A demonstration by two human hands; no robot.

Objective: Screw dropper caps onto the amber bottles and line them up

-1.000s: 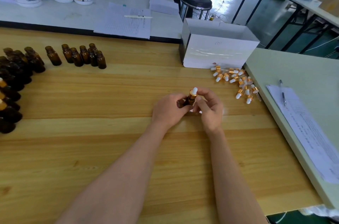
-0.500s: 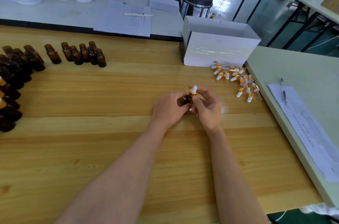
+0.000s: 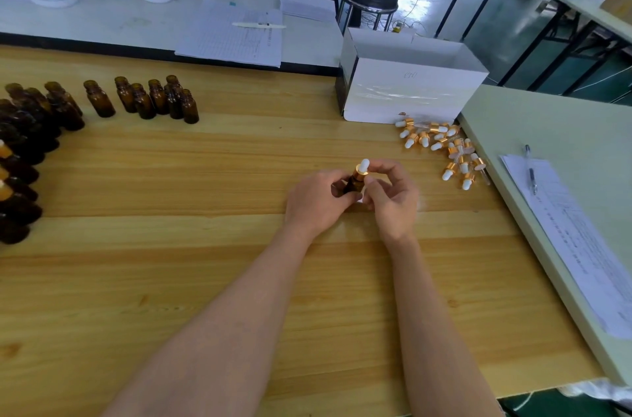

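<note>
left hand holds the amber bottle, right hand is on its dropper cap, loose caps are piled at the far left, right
Not quite: the head view shows the loose caps piled on the right, in front of the white box. The left hand does hold the amber bottle, with the right hand on its dropper cap.

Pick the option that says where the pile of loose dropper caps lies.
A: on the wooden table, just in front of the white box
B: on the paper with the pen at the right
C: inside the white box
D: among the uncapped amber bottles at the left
A: the loose dropper caps lie scattered on the wooden table, right in front of the white box.
</note>
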